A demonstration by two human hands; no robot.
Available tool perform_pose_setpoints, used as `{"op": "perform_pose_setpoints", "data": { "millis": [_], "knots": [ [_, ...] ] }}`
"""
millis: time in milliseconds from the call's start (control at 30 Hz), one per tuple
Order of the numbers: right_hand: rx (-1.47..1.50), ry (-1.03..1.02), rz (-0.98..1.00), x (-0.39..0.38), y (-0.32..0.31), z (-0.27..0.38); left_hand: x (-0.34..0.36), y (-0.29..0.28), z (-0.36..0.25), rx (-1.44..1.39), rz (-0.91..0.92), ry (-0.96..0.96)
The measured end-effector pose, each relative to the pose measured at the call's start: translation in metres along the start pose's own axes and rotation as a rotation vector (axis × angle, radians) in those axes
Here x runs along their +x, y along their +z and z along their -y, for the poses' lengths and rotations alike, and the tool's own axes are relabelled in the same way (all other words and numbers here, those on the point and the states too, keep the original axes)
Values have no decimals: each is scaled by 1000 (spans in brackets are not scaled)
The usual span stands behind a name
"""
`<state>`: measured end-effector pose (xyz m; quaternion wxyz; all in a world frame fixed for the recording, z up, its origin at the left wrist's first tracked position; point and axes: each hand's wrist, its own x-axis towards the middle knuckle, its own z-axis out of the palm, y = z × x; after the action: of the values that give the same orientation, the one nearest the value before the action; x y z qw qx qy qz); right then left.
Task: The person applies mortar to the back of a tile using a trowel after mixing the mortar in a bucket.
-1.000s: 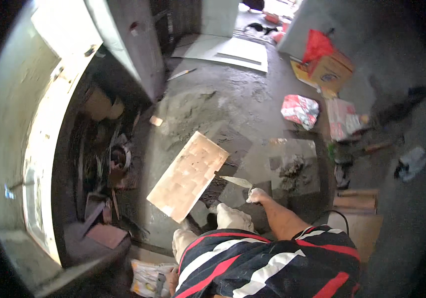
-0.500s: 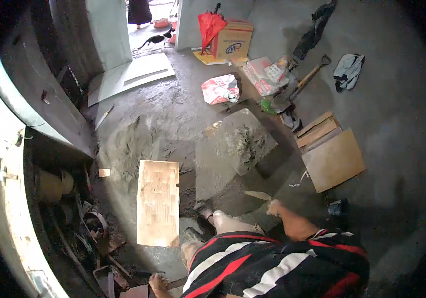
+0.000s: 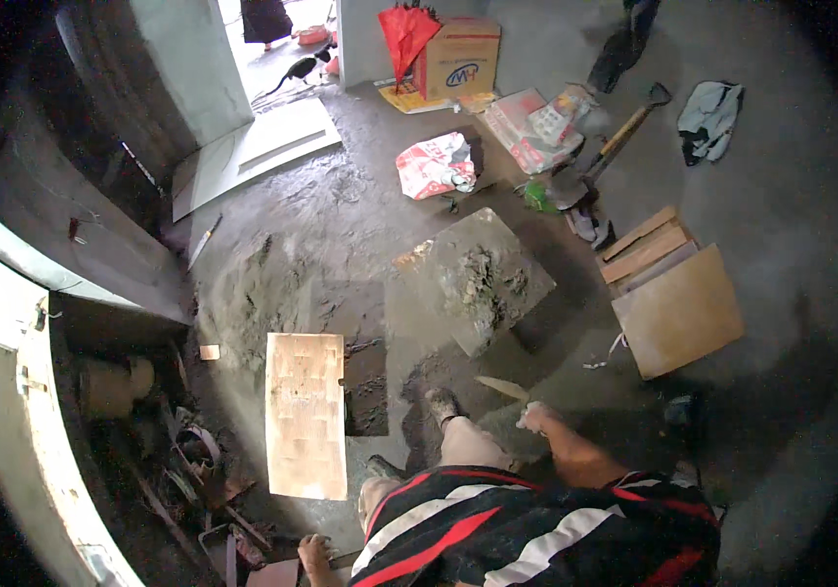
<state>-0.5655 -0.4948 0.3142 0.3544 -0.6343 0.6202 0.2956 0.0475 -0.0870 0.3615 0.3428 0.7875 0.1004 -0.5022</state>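
My right hand is closed round the handle end of a trowel, whose pale, pointed blade reaches left just above the floor. Beyond it, a heap of wet mortar sits on a square grey board. My left hand is low at the lower edge, beside a reddish-brown slab; its bent fingers look apart, with nothing visible in them. A long tan tile with a brick-like pattern lies on the floor ahead of that hand. A strip of dark, rough mortar shows along the tile's right side.
A cardboard box stands at the right, with a shovel beyond it. Crumpled bags lie further back. A white panel leans near the doorway, where a cat and a person's dark garment show. Scrap clutter fills the left.
The view has shifted slightly, and more of the dark mortar strip beside the tile shows. My right hand still holds the trowel; my left hand stays low.
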Motion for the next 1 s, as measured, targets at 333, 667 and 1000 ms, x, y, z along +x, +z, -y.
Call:
{"op": "perform_pose_setpoints", "data": {
  "millis": [333, 667, 1000],
  "knots": [
    [367, 75, -145, 103, -104, -20, -53, 139, -55, 1130, 340, 1046],
    [403, 186, -123, 78, 5, -146, -41, 204, -166, 514, 279, 277],
    [477, 233, 22, -1, 131, -195, 58, 262, -267, 534, 312, 398]
  ]
}}
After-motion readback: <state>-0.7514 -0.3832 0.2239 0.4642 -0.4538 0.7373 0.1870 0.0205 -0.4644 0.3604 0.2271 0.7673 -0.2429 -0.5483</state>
